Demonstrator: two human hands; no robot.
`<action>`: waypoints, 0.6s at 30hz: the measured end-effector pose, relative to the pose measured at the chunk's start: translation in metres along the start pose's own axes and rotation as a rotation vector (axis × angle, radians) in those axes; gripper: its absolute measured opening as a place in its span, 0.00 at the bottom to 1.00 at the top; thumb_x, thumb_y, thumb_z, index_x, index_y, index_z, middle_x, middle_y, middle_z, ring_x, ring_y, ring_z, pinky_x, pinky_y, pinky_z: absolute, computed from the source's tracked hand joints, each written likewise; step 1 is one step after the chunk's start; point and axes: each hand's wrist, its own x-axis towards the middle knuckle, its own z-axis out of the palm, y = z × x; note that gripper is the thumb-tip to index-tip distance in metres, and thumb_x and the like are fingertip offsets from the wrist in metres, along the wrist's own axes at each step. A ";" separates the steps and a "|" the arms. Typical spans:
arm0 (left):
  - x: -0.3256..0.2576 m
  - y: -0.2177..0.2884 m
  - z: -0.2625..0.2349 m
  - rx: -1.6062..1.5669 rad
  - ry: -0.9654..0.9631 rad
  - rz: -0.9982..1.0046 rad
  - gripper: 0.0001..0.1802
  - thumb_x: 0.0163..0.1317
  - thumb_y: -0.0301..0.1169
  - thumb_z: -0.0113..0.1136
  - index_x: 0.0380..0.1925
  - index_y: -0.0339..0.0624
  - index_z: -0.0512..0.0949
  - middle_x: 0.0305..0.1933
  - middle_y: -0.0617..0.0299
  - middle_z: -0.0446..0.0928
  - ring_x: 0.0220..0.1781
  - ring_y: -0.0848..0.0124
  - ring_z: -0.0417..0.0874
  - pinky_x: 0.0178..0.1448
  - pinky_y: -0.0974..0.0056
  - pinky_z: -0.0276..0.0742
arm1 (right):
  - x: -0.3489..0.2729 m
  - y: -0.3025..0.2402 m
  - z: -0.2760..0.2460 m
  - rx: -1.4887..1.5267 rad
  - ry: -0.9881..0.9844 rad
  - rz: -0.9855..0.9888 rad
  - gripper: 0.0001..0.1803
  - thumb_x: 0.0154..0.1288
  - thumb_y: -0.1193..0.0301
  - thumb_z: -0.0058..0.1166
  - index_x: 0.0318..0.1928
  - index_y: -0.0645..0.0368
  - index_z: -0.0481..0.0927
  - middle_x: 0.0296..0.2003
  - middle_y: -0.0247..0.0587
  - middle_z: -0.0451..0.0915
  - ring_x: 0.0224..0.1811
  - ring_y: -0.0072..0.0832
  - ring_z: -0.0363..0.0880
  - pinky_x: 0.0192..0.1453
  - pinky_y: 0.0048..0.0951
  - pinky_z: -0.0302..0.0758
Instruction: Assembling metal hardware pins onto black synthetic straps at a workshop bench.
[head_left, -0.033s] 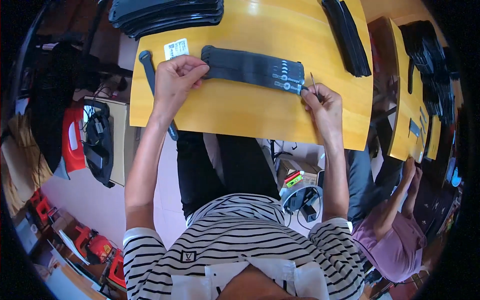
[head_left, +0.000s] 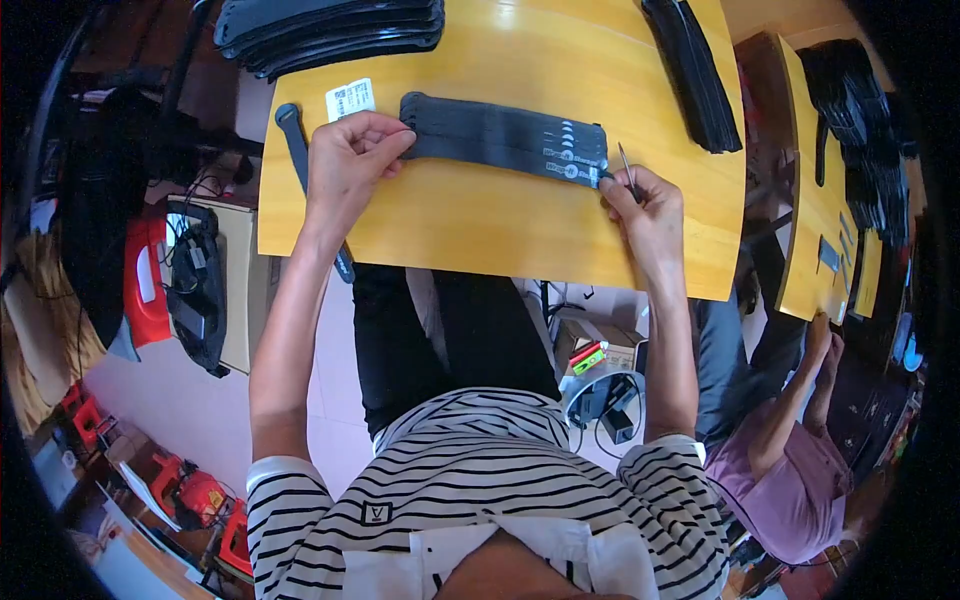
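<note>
- Left grip (head_left: pixel 345 165): pinching the black straps (head_left: pixel 490 130).
- Right grip (head_left: pixel 652 208): closed around a pointed tool (head_left: pixel 625 160), at the straps' corner.
- Straps: between both grips, over the tabletop (head_left: pixel 450 220).
- Loose strap (head_left: pixel 294 138): beside left grip.

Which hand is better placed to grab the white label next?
Left, I'd say: the left hand is right beside the label, fingertips at the strips' left end. The right hand is at their far end, holding a thin tool.

Table (head_left: pixel 480 225) room between left hand (head_left: pixel 345 168) and right hand (head_left: pixel 648 212), below strips (head_left: pixel 490 135). Stack (head_left: pixel 330 30) blocks far left, bundle (head_left: pixel 692 78) far right; pointed tool (head_left: pixel 627 165) juts from right hand.
</note>
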 end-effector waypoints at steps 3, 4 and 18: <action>0.004 -0.007 0.001 0.026 0.026 0.002 0.04 0.52 0.23 0.62 0.28 0.36 0.79 0.21 0.67 0.76 0.20 0.83 0.73 0.24 0.79 0.69 | 0.004 0.001 0.003 -0.031 0.018 -0.005 0.09 0.54 0.72 0.55 0.20 0.61 0.75 0.12 0.26 0.68 0.15 0.12 0.60 0.18 0.18 0.55; 0.005 -0.009 0.001 0.011 0.026 0.008 0.04 0.52 0.23 0.62 0.28 0.36 0.79 0.21 0.67 0.76 0.20 0.83 0.73 0.24 0.79 0.69 | 0.004 0.001 0.004 -0.020 0.025 -0.001 0.09 0.53 0.72 0.55 0.19 0.61 0.75 0.12 0.26 0.67 0.15 0.12 0.59 0.18 0.18 0.54; 0.009 -0.014 0.001 -0.054 0.039 -0.002 0.04 0.51 0.22 0.63 0.28 0.37 0.79 0.21 0.67 0.76 0.20 0.82 0.74 0.23 0.79 0.71 | 0.011 0.007 0.004 -0.143 0.054 -0.020 0.09 0.52 0.70 0.56 0.21 0.64 0.76 0.11 0.31 0.67 0.15 0.17 0.62 0.20 0.24 0.60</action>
